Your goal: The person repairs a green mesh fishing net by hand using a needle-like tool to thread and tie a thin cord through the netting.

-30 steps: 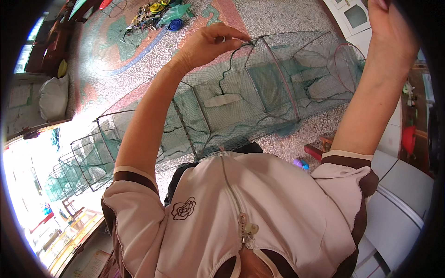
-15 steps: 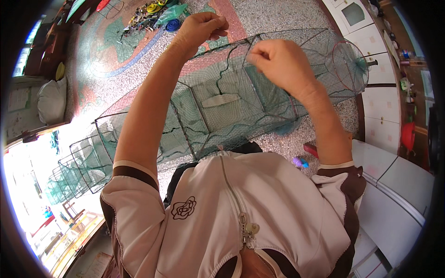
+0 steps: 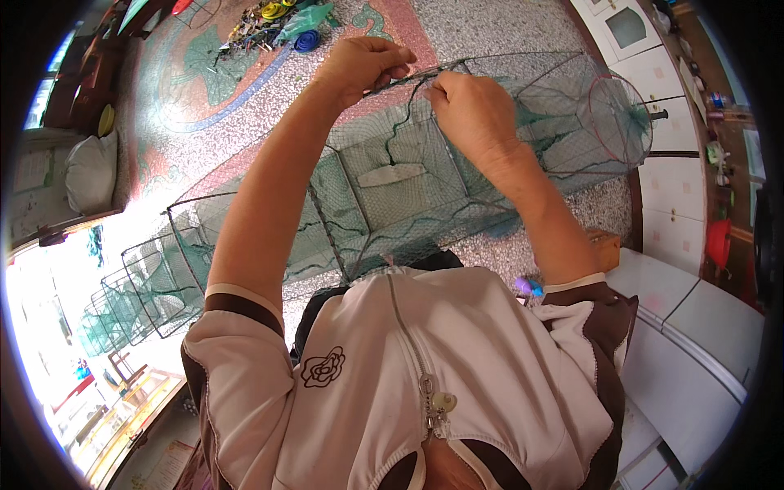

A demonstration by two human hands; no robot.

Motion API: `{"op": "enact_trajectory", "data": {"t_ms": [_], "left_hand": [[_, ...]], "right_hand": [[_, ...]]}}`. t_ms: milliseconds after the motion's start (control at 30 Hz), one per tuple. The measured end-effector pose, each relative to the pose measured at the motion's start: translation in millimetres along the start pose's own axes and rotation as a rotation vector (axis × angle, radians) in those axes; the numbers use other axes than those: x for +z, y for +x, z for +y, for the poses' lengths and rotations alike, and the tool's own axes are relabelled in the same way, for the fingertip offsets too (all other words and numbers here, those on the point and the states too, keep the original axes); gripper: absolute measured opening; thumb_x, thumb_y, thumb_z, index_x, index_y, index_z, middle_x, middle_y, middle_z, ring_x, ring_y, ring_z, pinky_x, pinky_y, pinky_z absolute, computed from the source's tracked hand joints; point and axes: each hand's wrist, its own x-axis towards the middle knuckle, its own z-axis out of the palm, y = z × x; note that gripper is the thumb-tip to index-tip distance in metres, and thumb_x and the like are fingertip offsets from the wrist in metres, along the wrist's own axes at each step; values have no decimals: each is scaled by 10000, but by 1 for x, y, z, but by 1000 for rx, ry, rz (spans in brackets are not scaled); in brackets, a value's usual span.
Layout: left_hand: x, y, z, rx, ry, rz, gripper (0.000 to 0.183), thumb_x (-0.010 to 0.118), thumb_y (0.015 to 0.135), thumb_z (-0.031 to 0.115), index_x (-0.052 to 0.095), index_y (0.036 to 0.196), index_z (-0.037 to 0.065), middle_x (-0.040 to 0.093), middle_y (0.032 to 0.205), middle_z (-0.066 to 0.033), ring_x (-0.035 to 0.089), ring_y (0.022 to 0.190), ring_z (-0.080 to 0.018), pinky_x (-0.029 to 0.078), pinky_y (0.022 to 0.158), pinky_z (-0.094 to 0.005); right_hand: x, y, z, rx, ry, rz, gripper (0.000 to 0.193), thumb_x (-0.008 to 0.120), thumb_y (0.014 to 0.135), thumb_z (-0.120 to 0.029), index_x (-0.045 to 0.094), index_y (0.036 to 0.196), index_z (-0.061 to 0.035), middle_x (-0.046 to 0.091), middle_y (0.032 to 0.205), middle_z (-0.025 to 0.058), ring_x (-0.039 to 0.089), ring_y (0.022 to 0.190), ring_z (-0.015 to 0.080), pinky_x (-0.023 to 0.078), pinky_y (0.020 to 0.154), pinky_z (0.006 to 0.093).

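Observation:
A long green mesh fish trap (image 3: 392, 200), strung on dark rectangular frames, stretches across in front of me from lower left to upper right. At its far upper edge my left hand (image 3: 365, 69) is closed, thumb and fingers pinched together. Just right of it my right hand (image 3: 475, 113) is also closed, its thumb and forefinger pressed together beside a dark frame bar. Whatever is pinched in either hand is too small or hidden to make out. Dark cord runs down the mesh between the hands. A reddish ring (image 3: 590, 114) shapes the trap's right end.
Beyond the trap, a pile of oddments with a blue coil (image 3: 306, 41) lies on the patterned floor. White cabinets (image 3: 671, 184) line the right side. A brown block (image 3: 605, 249) sits beside my right forearm. At left stands a pale sack (image 3: 91, 177).
My right hand has moved left and slightly up, closer to the left hand. My left hand has shifted slightly right and down. A brown block now shows by my right forearm.

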Motion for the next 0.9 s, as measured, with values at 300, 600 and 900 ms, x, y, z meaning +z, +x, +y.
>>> {"op": "enact_trajectory", "data": {"t_ms": [300, 600, 900], "left_hand": [[12, -3, -2, 74, 92, 29, 194, 581, 947, 220, 613, 962, 29, 579, 786, 27, 526, 697, -44, 468, 645, -190], [10, -10, -2, 450, -111, 45, 211, 541, 969, 242, 598, 913, 47, 558, 750, 10, 510, 681, -69, 433, 643, -226], [0, -6, -11, 408, -149, 46, 220, 582, 943, 230, 650, 941, 21, 654, 807, -25, 594, 709, -86, 469, 631, -225]], "right_hand": [[0, 4, -4, -17, 0, 33, 147, 634, 815, -154, 640, 734, -31, 655, 711, 158, 652, 683, 334, 520, 607, 423], [11, 37, 8, -5, 177, 48, 205, 654, 852, -289, 682, 881, -88, 672, 738, 78, 648, 690, 274, 506, 628, 367], [-49, 59, -28, -156, 558, 316, 234, 593, 894, -256, 644, 781, -58, 654, 703, 108, 622, 580, 210, 494, 514, 317]]}}
